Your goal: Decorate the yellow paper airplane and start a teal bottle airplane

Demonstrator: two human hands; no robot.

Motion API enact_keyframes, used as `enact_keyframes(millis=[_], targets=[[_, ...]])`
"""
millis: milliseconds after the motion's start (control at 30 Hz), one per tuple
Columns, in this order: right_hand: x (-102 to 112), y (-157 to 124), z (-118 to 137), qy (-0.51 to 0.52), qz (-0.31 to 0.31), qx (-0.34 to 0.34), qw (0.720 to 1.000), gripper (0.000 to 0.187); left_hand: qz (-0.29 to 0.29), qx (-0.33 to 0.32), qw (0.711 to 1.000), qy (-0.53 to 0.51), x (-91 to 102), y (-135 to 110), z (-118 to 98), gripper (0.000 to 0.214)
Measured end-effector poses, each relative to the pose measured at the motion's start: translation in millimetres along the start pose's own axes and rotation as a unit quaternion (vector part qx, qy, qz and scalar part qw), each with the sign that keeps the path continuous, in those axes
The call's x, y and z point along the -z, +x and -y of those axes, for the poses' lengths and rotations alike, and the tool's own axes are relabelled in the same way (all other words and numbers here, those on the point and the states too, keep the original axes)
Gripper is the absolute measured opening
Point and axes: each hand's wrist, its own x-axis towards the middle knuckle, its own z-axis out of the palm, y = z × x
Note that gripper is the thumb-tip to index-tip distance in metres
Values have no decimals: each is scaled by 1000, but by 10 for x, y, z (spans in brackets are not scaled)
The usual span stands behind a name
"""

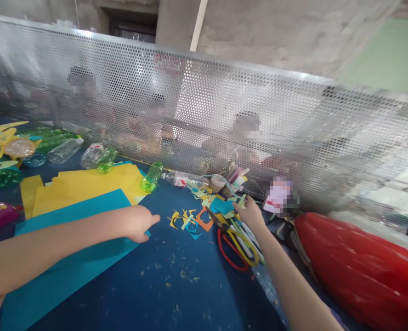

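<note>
Left hand (140, 224) of the person reaches across from the left, forearm low over a blue paper sheet (52, 285), forefinger pointing rightward and thumb apart from it; whether it touches the sheet's edge cannot be told. Right hand (251, 214), on an arm slanting up from the lower right, bends its fingers toward a pale-green paper scrap (242, 200); whether it pinches this cannot be told.

Under both lies the blue tabletop (176, 294), with red-handled scissors (221, 246) and a yellow-handled pair (257, 255) just beside the right hand. Between the hands are yellow paper offcuts (174, 218) and an orange cut-out remnant (207, 227). A red plastic bag (355, 266) sits on the right.

Beyond the blue sheet are yellow sheets (83, 184), then a green bottle (152, 177) and a clear plastic bottle (180, 179) lying down, its red-and-white label unreadable. A pinkish box's print (276, 197) is blurred out. A perforated metal screen (204, 101) stands behind, people (155, 110) showing through it, then a concrete wall (276, 37).
</note>
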Motion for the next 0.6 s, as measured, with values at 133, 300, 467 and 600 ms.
enact_keyframes(millis=[133, 300, 467, 600], targets=[[6, -270, 206, 16, 48, 61, 997, 40, -19, 3, 1000, 10, -69, -43, -42, 36], [-21, -774, 600, 88, 134, 155, 975, 32, -51, 23, 996, 75, -317, -11, -184, 51], [13, -1186, 1005, 162, 207, 191, 946, 25, -140, 18, 983, 117, -639, -8, -353, 66], [-2, -1424, 1248, 202, 286, 200, 915, 27, -205, -41, 975, 77, -726, -190, -591, 53]])
